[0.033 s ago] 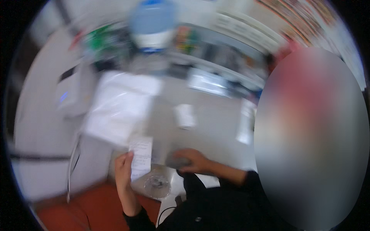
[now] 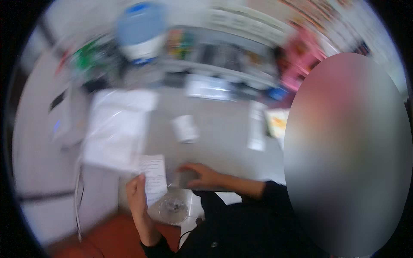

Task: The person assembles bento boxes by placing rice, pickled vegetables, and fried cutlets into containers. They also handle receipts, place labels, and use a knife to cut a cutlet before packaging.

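Observation:
My left hand (image 2: 137, 191) pinches the edge of a white paper slip (image 2: 155, 178) with lines of writing, at the front left edge of the grey table. My right hand (image 2: 204, 175) curls over a dark grey, rounded object (image 2: 188, 177) near the table's front edge; blur hides what kind it is. Below the slip is a clear round plastic item (image 2: 173, 210), perhaps a lid or bowl. Farther back on the table lies a small white packet or folded paper (image 2: 185, 129), touched by neither hand.
A large white plastic bag or sheet (image 2: 116, 129) lies left, beside a white device (image 2: 66, 116) with a blue light and a cable. Behind stand a blue-topped water container (image 2: 141, 30) and a shelf of goods. A white strip (image 2: 257, 127) lies right; a large blurred oval covers that side.
The view has swung to the right, so the table and its things sit farther left in the picture. Both hands keep their holds, the left on the slip, the right on the grey object.

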The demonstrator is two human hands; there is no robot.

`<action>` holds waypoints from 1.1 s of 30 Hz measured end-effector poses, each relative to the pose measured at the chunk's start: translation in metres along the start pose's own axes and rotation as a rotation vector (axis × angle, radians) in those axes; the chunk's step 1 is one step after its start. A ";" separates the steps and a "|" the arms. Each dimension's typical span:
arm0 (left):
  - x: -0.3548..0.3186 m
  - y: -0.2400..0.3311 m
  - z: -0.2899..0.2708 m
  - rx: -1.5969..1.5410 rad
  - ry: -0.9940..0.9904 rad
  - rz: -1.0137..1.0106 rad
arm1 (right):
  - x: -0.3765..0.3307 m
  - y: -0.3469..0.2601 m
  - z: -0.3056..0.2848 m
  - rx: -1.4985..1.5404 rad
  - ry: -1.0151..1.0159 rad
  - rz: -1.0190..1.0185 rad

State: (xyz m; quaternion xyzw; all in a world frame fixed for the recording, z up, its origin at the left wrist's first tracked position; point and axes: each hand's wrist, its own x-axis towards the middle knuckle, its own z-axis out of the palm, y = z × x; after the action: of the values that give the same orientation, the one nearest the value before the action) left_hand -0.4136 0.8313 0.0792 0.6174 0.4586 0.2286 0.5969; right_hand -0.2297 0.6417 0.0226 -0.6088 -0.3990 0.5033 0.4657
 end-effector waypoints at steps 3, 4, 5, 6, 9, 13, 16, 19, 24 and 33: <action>-0.047 0.036 0.094 -0.211 0.038 0.115 | -0.028 -0.045 -0.016 0.113 -0.005 -0.375; -0.057 0.058 0.120 -0.286 0.060 0.101 | -0.046 -0.049 -0.028 0.180 -0.055 -0.312; -0.068 0.081 0.150 -0.364 0.088 0.081 | -0.066 -0.049 -0.044 0.248 -0.114 -0.248; -0.085 0.102 0.179 -0.446 0.092 0.155 | -0.090 -0.045 -0.048 0.327 -0.183 -0.198; -0.125 0.155 0.256 -0.531 0.044 0.284 | -0.191 -0.033 -0.085 0.231 0.077 -0.186; -0.147 0.179 0.380 -0.679 -0.232 0.295 | -0.337 0.019 -0.154 0.296 0.383 -0.081; -0.176 0.177 0.514 -0.535 -0.251 0.403 | -0.445 0.049 -0.202 0.508 0.591 0.018; -0.207 0.159 0.633 -0.627 -0.439 0.468 | -0.526 0.061 -0.231 0.552 0.679 -0.094; -0.247 0.148 0.764 -0.549 -0.584 0.338 | -0.618 0.088 -0.261 0.606 0.797 -0.128; -0.258 0.170 0.844 -0.353 -0.755 0.637 | -0.659 0.121 -0.285 0.760 0.884 -0.138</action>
State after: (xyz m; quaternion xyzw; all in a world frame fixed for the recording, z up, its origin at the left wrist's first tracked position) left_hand 0.2143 0.1926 0.1545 0.6556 -0.0445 0.2341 0.7166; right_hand -0.0623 -0.0643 0.0815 -0.5238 0.0027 0.2780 0.8052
